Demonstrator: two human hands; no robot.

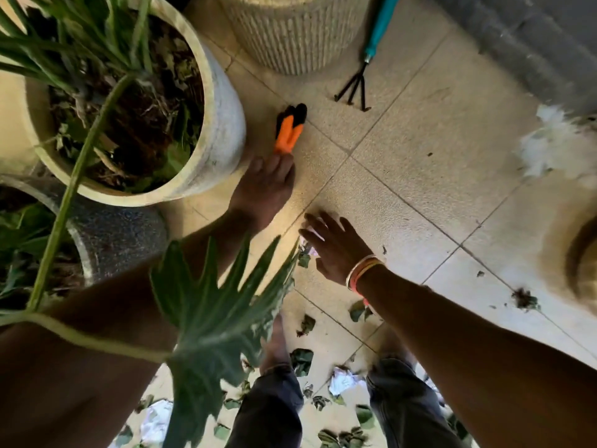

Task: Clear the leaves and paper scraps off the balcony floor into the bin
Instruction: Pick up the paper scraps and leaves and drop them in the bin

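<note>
Apparently left hand (265,185) at orange glove (289,130).

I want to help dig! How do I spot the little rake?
Find the big ribbed beige pot at the top of the view. Just right of it, on the tiled floor, lies the little rake. Only it has a teal handle and black prongs.

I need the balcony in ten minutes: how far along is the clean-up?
Barely begun. Done: only the tiles ahead of the hands look mostly bare. In hand: the right hand spreads open over a paper scrap; the left hand reaches an orange-and-black item by the pot. Left: leaves and crumpled paper around the feet. No bin clearly shows.
</note>
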